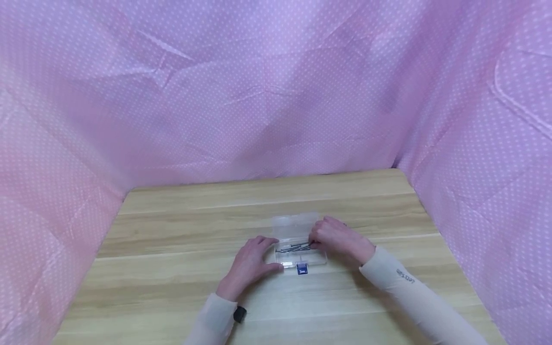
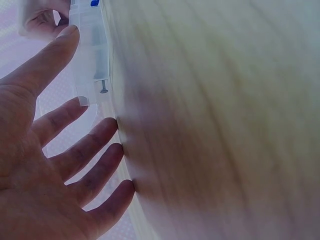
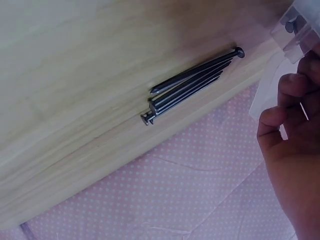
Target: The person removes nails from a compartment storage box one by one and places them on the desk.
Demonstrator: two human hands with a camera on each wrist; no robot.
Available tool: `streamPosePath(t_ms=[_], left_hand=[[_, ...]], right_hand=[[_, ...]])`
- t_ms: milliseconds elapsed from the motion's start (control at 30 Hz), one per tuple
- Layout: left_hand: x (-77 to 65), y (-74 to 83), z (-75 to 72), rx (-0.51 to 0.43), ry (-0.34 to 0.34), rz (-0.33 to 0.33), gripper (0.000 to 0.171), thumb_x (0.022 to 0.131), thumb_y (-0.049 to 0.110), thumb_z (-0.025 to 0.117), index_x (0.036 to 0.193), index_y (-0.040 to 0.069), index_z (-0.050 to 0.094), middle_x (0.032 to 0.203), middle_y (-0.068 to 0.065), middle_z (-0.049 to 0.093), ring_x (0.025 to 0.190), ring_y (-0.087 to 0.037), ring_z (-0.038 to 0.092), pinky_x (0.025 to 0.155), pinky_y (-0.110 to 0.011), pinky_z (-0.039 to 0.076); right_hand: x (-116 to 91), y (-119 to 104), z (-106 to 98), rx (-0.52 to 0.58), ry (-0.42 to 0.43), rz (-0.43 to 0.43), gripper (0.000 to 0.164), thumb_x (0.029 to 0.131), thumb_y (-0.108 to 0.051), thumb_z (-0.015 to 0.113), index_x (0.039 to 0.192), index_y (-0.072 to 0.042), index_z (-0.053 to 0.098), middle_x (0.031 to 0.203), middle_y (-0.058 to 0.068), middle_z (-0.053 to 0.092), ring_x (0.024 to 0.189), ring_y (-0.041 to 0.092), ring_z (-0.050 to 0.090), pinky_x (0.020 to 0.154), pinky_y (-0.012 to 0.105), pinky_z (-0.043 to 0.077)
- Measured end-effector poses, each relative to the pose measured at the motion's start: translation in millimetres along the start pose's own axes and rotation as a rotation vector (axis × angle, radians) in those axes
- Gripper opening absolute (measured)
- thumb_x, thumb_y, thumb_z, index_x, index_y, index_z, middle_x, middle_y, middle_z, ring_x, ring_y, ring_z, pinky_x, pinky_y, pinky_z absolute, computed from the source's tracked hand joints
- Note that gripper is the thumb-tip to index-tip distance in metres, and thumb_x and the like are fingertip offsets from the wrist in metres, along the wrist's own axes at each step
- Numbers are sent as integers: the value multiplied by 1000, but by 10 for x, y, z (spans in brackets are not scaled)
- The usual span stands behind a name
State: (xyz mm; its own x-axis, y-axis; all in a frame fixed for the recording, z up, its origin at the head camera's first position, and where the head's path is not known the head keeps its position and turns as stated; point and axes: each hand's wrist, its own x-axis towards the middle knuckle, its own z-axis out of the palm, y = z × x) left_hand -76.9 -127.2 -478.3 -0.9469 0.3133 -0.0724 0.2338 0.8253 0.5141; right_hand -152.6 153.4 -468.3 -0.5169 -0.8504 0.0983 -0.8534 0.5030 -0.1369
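Observation:
A clear plastic box lies on the table with its lid swung back. Several dark metal nails lie along its rear compartment. My left hand holds the box's left end between thumb and index finger; its other fingers are spread, tips at the tabletop in the left wrist view. Over the right end, my right hand has its fingers curled and pinches the nails' ends. The right wrist view shows a nail head beside those fingers, whose tips are partly hidden by the box wall.
More nails lie bunched on the wooden table beyond my right hand, mostly hidden by it in the head view. A blue label marks the box's front. Pink dotted cloth hangs around the table's back and sides.

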Motion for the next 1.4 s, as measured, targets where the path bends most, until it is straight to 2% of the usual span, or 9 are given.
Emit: streamPosePath(t_ms=[167, 300, 367, 567, 800, 967, 1167, 1400], left_hand=[[-3, 5, 8, 0, 3, -6, 75, 78, 51, 87, 139, 14, 64, 136, -11, 62, 125, -34, 57, 103, -56, 48], [-8, 21, 2, 4, 0, -9, 75, 78, 51, 87, 139, 14, 63, 136, -11, 62, 125, -34, 57, 103, -56, 48], [-8, 27, -8, 4, 1, -7, 75, 78, 50, 87, 139, 13, 63, 136, -12, 62, 125, -35, 57, 104, -56, 47], [-22, 24, -12, 4, 12, -1, 73, 79, 49, 87, 138, 14, 64, 136, -11, 62, 125, -35, 57, 103, -56, 48], [-29, 23, -7, -6, 19, 5, 73, 79, 49, 87, 139, 15, 64, 136, -11, 62, 125, -35, 57, 104, -56, 47], [-18, 27, -11, -7, 21, 11, 72, 79, 48, 87, 138, 14, 64, 136, -12, 62, 124, -35, 57, 103, -55, 48], [-19, 35, -29, -7, 17, 3, 72, 80, 46, 87, 139, 13, 63, 137, -12, 62, 125, -35, 57, 104, -55, 47], [-18, 30, -30, -5, 5, 5, 73, 81, 48, 86, 140, 14, 63, 137, -12, 61, 126, -35, 56, 105, -55, 46]], right_hand=[[-26, -32, -18, -40, 5, 15, 11, 88, -18, 81, 81, -21, 73, 77, -10, 65, 70, 8, 56, 70, 29, 46], [-60, -52, 2, -139, 54, 30, 12, 84, -24, 85, 77, -23, 75, 72, -10, 60, 65, 8, 50, 64, 25, 39], [-68, -65, 12, -150, 73, 54, 13, 83, -27, 86, 76, -24, 76, 69, -11, 60, 62, 8, 48, 61, 25, 37], [-48, -89, -9, -59, 64, 113, 11, 82, -22, 87, 76, -22, 78, 69, -10, 67, 57, 6, 50, 60, 28, 43], [-53, -78, -55, 16, -26, 144, 7, 86, -18, 84, 83, -19, 78, 75, -8, 70, 62, 7, 54, 65, 30, 49], [-59, -41, -42, 58, -33, 133, 7, 89, -17, 82, 85, -17, 77, 72, -9, 66, 61, 6, 53, 63, 29, 50], [-62, -15, -26, 85, -50, 114, 15, 95, -17, 75, 81, -17, 70, 67, -12, 58, 57, 3, 47, 57, 24, 47], [-66, -12, -45, 137, -75, 133, 16, 96, -16, 72, 81, -16, 67, 67, -11, 56, 56, 3, 46, 56, 23, 47]])
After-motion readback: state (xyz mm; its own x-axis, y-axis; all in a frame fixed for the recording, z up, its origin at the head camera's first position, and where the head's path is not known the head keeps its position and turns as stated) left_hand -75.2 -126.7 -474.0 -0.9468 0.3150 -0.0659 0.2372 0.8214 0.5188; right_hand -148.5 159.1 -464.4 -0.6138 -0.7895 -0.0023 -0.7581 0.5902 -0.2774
